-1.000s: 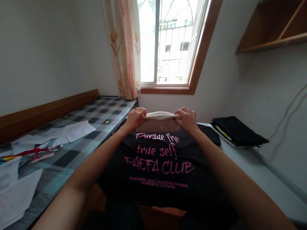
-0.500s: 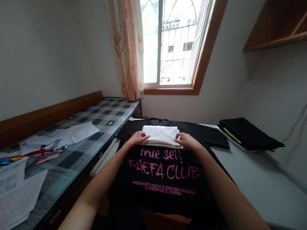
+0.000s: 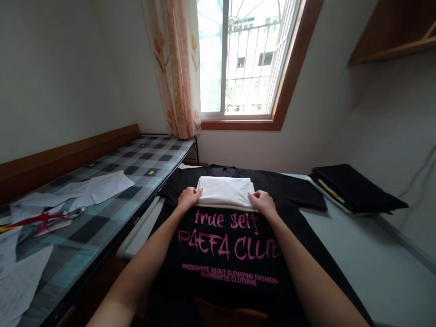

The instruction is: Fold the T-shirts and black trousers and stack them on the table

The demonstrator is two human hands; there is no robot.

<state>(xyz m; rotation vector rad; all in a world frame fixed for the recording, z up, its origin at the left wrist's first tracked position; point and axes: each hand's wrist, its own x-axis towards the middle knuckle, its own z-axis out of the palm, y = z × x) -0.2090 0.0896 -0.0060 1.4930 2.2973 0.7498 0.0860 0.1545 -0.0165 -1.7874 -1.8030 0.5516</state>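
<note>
A black T-shirt [image 3: 286, 188] with pink lettering lies spread on a white table, its collar toward the window. On its upper chest rests a folded white cloth [image 3: 225, 190]. My left hand [image 3: 190, 198] pinches the cloth's left edge between thumb and fingers. At the lower right corner of the cloth, my right hand [image 3: 263, 201] grips its edge, fingers curled. Both forearms reach over the shirt, and the lower end of the shirt is in shadow.
The white table [image 3: 361, 254] extends to the right, with a stack of black folded items [image 3: 354, 186] at its back. A checkered bed [image 3: 112, 200] on the left holds papers [image 3: 111, 186] and a red strap [image 3: 44, 218]. A curtain [image 3: 184, 68] hangs beside the window.
My left hand has shifted from the cloth's near left part outward to its left edge. My right hand has moved slightly, still at the right corner. The camera view has shifted a little.
</note>
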